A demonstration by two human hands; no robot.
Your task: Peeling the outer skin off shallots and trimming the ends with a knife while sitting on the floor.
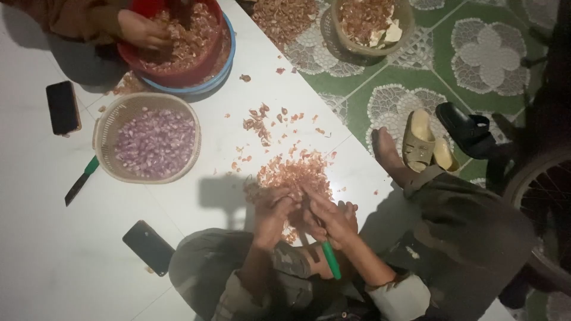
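Both hands work right at the near edge of the shallot peel pile [294, 172]: left hand [272, 208] curled around a shallot, right hand [333, 217] gripping a green-handled knife [331, 259], handle pointing back toward the person's lap.

Home floor: white tiles [53, 238], patterned mat [476, 89], sandals [419, 139], basket of peeled shallots [148, 139].

A green-handled knife [331, 259] sits in the right hand [333, 217], handle slanting down toward the near edge, blade hidden among the fingers. The left hand [272, 209] pinches a small shallot [295, 205], mostly hidden, just near of a reddish heap of peelings [292, 171] on the white floor.
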